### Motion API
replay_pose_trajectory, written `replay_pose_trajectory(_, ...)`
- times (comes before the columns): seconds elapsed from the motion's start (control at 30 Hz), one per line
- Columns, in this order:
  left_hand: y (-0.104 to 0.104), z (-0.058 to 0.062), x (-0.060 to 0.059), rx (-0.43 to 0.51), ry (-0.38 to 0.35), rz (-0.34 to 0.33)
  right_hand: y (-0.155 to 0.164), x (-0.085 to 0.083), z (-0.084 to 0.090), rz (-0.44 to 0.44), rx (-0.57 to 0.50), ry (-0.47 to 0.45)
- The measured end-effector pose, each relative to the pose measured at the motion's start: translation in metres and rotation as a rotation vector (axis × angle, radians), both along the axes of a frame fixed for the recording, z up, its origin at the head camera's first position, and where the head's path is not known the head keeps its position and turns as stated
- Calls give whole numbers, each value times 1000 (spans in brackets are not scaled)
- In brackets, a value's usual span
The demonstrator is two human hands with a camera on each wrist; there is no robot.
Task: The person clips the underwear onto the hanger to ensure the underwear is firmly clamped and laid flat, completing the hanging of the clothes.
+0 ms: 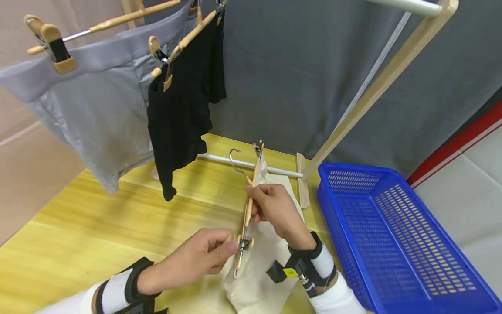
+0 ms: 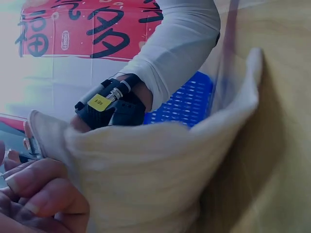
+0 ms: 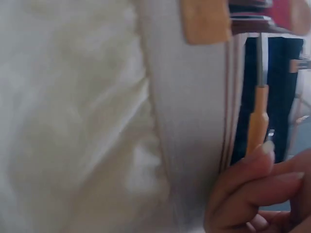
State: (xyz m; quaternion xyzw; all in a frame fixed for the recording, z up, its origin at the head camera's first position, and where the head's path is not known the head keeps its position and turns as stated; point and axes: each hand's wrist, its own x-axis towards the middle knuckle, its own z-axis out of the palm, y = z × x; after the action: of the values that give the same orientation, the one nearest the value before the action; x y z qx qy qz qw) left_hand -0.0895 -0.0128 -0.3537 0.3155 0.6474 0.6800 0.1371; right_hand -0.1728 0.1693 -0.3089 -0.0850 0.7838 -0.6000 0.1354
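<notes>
Cream garment (image 1: 259,266) lies on wooden table (image 1: 98,218), waistband raised to wooden clip hanger (image 1: 248,208). Right hand (image 1: 274,209) grips hanger bar mid-length, steadying it. Left hand (image 1: 200,257) pinches near clip (image 1: 244,244), working clip onto fabric. Blue basket (image 1: 392,244) stands right.

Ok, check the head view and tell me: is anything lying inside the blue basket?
No, the blue basket shows only its bare slotted floor and walls, while the cream garment lies beside it on the wooden floor.

Wooden hanger (image 1: 249,205) with metal hook, matt cream cloth (image 1: 260,266).
</notes>
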Motion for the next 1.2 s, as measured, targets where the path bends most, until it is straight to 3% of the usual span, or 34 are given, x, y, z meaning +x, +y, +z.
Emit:
replay_pose_trajectory(0.23, 7, 16, -15, 131, 60, 195, 16, -10, 55, -72, -83, 79)
replay_pose_trajectory(0.5, 10, 20, -39, 207, -10, 335, 20, -23, 125, -193, -21, 230)
replay_pose_trajectory(0.77, 12, 24, -51, 256, -36, 347, 16, -44, 178, -274, 72, 349)
replay_pose_trajectory(1.0, 11, 27, -60, 244, -53, 352, 24, -62, 202, -300, 248, 442)
replay_pose_trajectory(1.2, 15, 27, -71, 243, -56, 370, 31, -76, 214, -309, 293, 420)
